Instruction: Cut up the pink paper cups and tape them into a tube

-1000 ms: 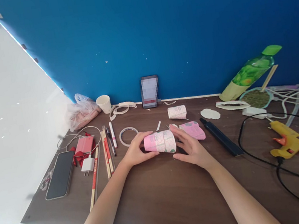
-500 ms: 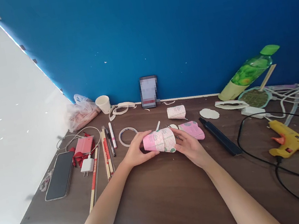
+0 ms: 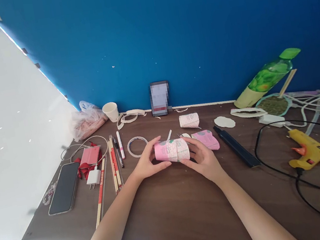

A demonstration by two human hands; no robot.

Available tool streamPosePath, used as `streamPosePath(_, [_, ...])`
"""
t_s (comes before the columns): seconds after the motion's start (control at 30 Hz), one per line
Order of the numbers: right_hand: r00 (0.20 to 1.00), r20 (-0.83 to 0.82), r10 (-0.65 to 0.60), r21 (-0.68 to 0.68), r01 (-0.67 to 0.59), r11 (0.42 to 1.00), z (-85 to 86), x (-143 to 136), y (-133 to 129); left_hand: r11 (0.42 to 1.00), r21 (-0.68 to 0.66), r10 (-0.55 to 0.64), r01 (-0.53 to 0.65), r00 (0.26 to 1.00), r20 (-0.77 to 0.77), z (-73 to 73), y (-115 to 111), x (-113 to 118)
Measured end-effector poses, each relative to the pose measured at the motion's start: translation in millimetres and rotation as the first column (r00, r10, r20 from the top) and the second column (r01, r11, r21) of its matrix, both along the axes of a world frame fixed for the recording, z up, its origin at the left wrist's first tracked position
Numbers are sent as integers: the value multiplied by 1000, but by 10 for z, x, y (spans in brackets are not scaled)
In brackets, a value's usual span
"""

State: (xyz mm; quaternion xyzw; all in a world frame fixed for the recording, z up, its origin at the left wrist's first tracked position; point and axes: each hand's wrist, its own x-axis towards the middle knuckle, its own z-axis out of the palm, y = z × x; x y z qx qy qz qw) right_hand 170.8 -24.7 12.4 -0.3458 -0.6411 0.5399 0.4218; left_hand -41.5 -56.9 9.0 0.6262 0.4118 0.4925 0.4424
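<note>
Between my two hands, above the table, a pink and white patterned paper cup (image 3: 171,151) lies on its side, with an overlapping seam near its middle. My left hand (image 3: 148,161) grips its pink end, thumb below and fingers above. At the paler end, my right hand (image 3: 203,157) holds the rim with thumb and fingers. Just behind my right hand lies a pink piece of cut cup (image 3: 206,140). A smaller pale patterned cup piece (image 3: 189,121) rests farther back. The scissors-like item behind the cup is mostly hidden.
Left are a roll of tape (image 3: 138,146), pens (image 3: 120,145), chopsticks (image 3: 114,164), a phone (image 3: 63,188) and a white cup (image 3: 111,112). Right are a black stick-like case (image 3: 236,147), a yellow glue gun (image 3: 312,147) with its cable, and a tilted green bottle (image 3: 265,79).
The cup has turned slightly about its length and shifted a little to the right. My right hand's fingers have changed their hold on the rim; my left hand keeps its grip.
</note>
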Motion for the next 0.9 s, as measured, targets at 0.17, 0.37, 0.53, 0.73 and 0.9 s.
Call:
streamPosePath(0.17, [994, -40, -101, 124, 105, 987, -14, -20, -7, 995, -30, 96, -95, 994, 47, -37, 30, 20])
streamPosePath(0.37, [964, -36, -265, 11, 265, 964, -35, -8, 8, 972, 183, 175, -151, 977, -125, -28, 21, 16])
streamPosePath(0.53, [990, -129, -55, -266, 19, 964, -20, -70, -14, 921, 378, 203, -95, 945, -258, -14, 14, 21])
streamPosePath(0.73, [982, -132, -133, -375, 75, 924, 78, -151, -70, 854, 518, 252, -46, 908, -336, -25, 15, 37])
streamPosePath(0.9, [968, -142, -207, -385, 139, 912, 83, -151, -80, 792, 611, 262, 2, 902, -343, -51, 23, 48])
